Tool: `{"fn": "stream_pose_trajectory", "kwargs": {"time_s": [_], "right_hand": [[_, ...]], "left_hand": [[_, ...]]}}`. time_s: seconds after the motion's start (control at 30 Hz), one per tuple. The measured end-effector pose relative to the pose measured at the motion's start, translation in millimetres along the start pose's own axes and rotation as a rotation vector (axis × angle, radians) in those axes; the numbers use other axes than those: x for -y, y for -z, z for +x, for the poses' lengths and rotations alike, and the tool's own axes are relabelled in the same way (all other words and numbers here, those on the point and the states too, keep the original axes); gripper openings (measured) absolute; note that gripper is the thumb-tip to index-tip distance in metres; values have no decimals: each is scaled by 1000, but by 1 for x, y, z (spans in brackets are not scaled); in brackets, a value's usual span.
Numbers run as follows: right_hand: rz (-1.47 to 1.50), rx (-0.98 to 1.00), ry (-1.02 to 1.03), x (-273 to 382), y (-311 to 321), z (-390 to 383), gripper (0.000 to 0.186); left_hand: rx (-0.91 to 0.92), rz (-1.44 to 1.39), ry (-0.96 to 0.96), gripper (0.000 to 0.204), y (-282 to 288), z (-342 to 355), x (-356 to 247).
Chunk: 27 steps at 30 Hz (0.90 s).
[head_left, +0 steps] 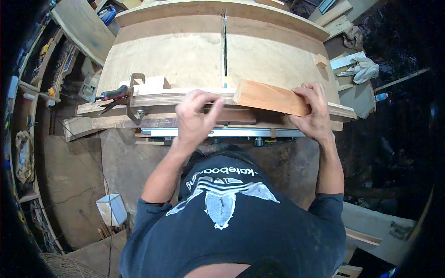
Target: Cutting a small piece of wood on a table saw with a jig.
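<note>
My right hand (314, 109) grips the right end of a short reddish-brown wooden board (270, 96), thumb below and fingers over the top. The board lies tilted across the near plywood fence (162, 100), its left end close to the middle slot. Left of the board, my left hand (197, 116) hovers at the fence with fingers curled and thumb apart; nothing shows between them. A lever clamp with a dark red handle (113, 94) is fixed on the fence's left part, beside a small pale wood block (156, 82).
The fence belongs to a wide plywood sled (176, 51) with a dark slot (225, 51) down its middle and a curved-looking far fence (185, 12). A metal rail (232, 133) runs below the near edge. Shelves with tools line the left; a small block (321, 60) sits at right.
</note>
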State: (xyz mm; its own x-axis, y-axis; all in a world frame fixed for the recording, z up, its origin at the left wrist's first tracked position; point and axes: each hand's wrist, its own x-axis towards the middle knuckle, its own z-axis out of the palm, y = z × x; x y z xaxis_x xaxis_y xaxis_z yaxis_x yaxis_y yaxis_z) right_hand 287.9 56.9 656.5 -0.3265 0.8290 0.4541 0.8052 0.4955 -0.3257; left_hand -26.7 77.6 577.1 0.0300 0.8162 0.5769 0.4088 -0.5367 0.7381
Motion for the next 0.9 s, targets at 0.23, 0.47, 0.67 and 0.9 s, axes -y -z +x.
{"fn": "stream_pose_trajectory", "kwargs": {"time_s": [0.23, 0.47, 0.67, 0.9], "right_hand": [[34, -27, -15, -33, -1, -8, 59], [106, -35, -32, -70, -11, -7, 55], [210, -38, -83, -99, -23, 0, 55], [213, -16, -93, -128, -31, 9, 58]], "left_hand": [[437, 364, 252, 31, 12, 52, 52], [996, 452, 553, 48, -34, 102, 89], [1171, 535, 578, 78, -87, 115, 103], [1118, 624, 412, 46, -129, 101, 132]]}}
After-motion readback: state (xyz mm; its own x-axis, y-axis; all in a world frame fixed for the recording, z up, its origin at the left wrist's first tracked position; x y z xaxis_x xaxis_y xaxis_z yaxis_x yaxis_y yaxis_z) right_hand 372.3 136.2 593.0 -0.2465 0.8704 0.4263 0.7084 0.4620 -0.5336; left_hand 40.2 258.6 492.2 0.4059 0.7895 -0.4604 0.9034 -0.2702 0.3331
